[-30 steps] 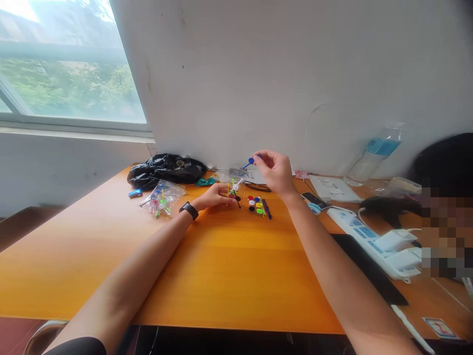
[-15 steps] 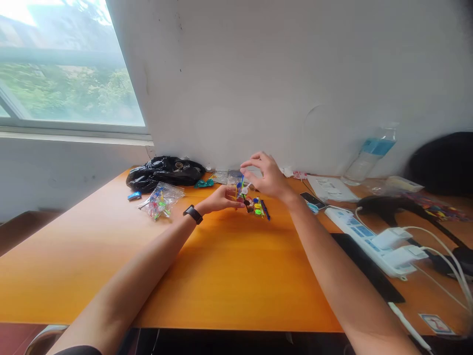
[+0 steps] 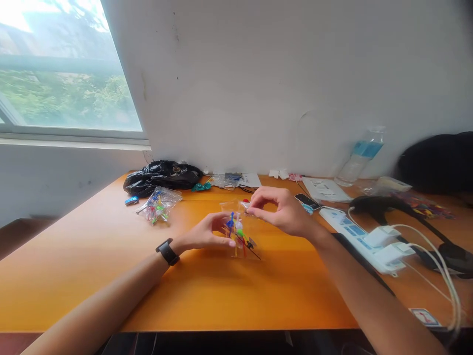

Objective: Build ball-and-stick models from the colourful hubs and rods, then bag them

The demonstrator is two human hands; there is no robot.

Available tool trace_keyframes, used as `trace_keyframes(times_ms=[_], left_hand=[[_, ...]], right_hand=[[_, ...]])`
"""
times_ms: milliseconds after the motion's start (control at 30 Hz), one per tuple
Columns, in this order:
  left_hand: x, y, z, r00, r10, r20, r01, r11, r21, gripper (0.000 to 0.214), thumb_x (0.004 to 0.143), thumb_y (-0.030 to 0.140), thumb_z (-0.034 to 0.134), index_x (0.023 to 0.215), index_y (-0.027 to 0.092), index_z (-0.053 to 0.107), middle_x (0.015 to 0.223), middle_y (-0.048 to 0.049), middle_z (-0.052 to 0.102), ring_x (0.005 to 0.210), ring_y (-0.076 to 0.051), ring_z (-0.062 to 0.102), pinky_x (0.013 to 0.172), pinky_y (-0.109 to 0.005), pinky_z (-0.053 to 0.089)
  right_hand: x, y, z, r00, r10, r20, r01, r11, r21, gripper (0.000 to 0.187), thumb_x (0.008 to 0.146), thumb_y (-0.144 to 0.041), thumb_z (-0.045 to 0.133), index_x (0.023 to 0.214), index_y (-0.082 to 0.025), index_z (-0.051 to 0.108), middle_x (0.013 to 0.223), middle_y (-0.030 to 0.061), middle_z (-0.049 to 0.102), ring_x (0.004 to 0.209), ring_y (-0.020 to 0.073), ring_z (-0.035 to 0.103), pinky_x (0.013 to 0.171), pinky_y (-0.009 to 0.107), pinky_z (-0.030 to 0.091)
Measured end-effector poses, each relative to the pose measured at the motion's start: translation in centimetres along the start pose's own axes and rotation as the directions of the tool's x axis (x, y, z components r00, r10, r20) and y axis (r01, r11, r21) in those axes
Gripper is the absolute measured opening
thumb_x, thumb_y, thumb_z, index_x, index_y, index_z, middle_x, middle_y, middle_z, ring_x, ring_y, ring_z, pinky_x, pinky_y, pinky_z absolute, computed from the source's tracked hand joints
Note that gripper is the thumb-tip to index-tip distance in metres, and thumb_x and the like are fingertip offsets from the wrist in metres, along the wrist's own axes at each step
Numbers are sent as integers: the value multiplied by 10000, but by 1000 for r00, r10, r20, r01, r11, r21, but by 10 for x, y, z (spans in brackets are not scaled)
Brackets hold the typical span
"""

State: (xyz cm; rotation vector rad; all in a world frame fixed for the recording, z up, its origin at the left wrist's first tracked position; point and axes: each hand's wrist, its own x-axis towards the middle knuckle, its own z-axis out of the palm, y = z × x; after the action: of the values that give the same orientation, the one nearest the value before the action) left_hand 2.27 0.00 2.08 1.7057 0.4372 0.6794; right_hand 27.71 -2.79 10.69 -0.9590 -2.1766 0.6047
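Note:
A small clear plastic bag (image 3: 240,231) holding several coloured plastic sticks and round pieces sits on the orange table (image 3: 221,291) between my hands. My left hand (image 3: 207,235), with a black watch at the wrist, grips the bag's left side. My right hand (image 3: 283,212) pinches the bag's top edge, fingers curled. A blue stick and a pale green piece show through the plastic.
A second clear bag of coloured pieces (image 3: 158,204) and a black plastic bag (image 3: 162,175) lie at the far left by the wall. A white power strip (image 3: 365,236) with plugs and cables, a phone (image 3: 305,199), papers, a water bottle (image 3: 358,158) and a black bag (image 3: 439,160) fill the right.
My right hand dropped from holding a blue piece aloft to the table. Both hands moved toward me and now hold a clear bag with the coloured pieces inside it.

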Motion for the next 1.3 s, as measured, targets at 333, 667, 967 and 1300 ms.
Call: trace_keyframes(times_ms=[333, 667, 967, 1300], left_hand=[[-1, -1, -1, 946, 162, -282, -83, 958, 273, 481, 860, 399, 864, 1259, 163, 734, 1050, -107, 773, 923, -209, 714, 868, -336, 565], [1, -9, 6, 963, 108, -247, -65, 982, 177, 526, 893, 458, 827, 1288, 138, 695, 1043, -121, 773, 907, -234, 744, 870, -377, 594], [2, -15, 1, 946, 97, -310, -59, 990, 129, 448, 840, 420, 880, 1160, 136, 747, 1134, -129, 765, 973, -237, 726, 885, -357, 595], [5, -14, 9, 941, 70, -332, -65, 998, 26, 459, 880, 468, 837, 1168, 125, 735, 1116, -128, 765, 981, -247, 736, 910, -384, 612]], right_hand=[[-14, -3, 3, 995, -45, -90, 43, 999, -23, 229, 973, -395, 715, 1161, -265, 723, 1184, 75, 693, 965, 213, 689, 878, 371, 580], [-16, 71, 61, 958, 196, -208, -119, 936, 330, 264, 928, -462, 753, 1030, -220, 724, 999, 60, 747, 907, 207, 702, 854, 361, 566], [-21, 69, 79, 978, 162, -132, -109, 934, 341, 239, 924, -440, 755, 917, -205, 716, 930, 51, 736, 874, 208, 698, 844, 367, 575], [-22, 77, 85, 968, 203, -144, -129, 904, 407, 286, 946, -498, 725, 998, -219, 754, 1023, 75, 768, 964, 240, 739, 940, 420, 605]])
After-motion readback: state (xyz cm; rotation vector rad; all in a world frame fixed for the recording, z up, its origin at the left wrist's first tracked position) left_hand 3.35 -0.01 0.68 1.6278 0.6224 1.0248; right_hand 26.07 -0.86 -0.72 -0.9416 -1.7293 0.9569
